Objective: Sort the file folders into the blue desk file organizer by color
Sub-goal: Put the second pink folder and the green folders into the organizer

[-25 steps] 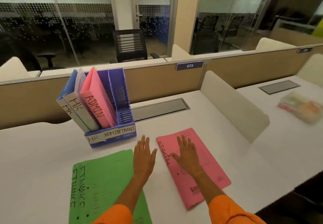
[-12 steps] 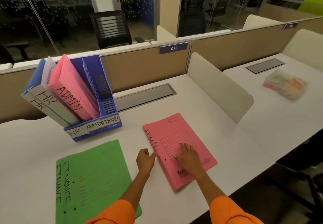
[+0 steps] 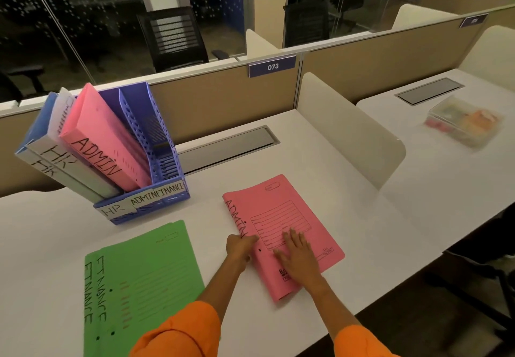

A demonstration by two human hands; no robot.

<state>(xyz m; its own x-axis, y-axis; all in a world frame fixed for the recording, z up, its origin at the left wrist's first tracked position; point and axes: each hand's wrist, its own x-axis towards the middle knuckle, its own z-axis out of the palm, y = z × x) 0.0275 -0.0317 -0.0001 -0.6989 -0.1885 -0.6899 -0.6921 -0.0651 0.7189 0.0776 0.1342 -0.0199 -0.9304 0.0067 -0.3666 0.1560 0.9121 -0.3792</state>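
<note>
Inspection of the white desk (image 3: 306, 161), head view:

- A pink folder (image 3: 289, 217) marked ADMIN is found lying flat on the desk, right of centre and near the front edge, well apart from the blue organizer (image 3: 139, 116)
- The left hand (image 3: 239, 248) is placed at the spine edge of this folder; its fingers are curled and the edge is pinched between thumb and fingers
- The right hand (image 3: 296, 256) is laid palm down on the cover, fingers straight and slightly spread, pressing on the folder
- Orange sleeves are seen on both arms
- Two green folders (image 3: 145, 281) marked FINANCE are stacked flat to the left of the pink one, apart from it and untouched
- The organizer is set at the back left of the desk, with front labels reading HR, ADMIN and FINANCE
- Two HR folders (image 3: 60, 158) are held in its left compartment, leaning to the left
- A second pink folder (image 3: 103, 139) marked ADMIN is held in the middle compartment, leaning likewise
- A clear box (image 3: 465, 122) with blurred contents is noted on the neighbouring desk, beyond the cream divider (image 3: 348, 133)
</note>
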